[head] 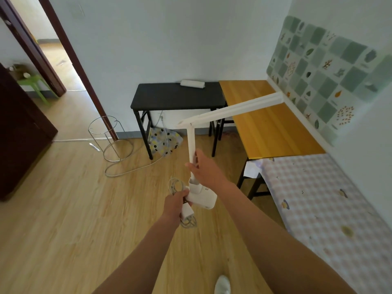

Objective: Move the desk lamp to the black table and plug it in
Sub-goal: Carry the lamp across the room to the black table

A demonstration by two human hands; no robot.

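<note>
The white desk lamp hangs in the air over the wooden floor, its long head reaching up and right. My right hand grips its upright stem just above the base. My left hand holds the base's left edge together with the coiled white cord and plug adapter. The black table stands against the far wall, ahead of the lamp. A white power strip lies on its back edge, and its cable drops behind the table to the floor.
A yellow wooden table adjoins the black one on the right, followed by a checked cloth-covered surface. A wire stand and a looped cable lie on the floor at left. A dotted bag sits under the black table. An open doorway is at left.
</note>
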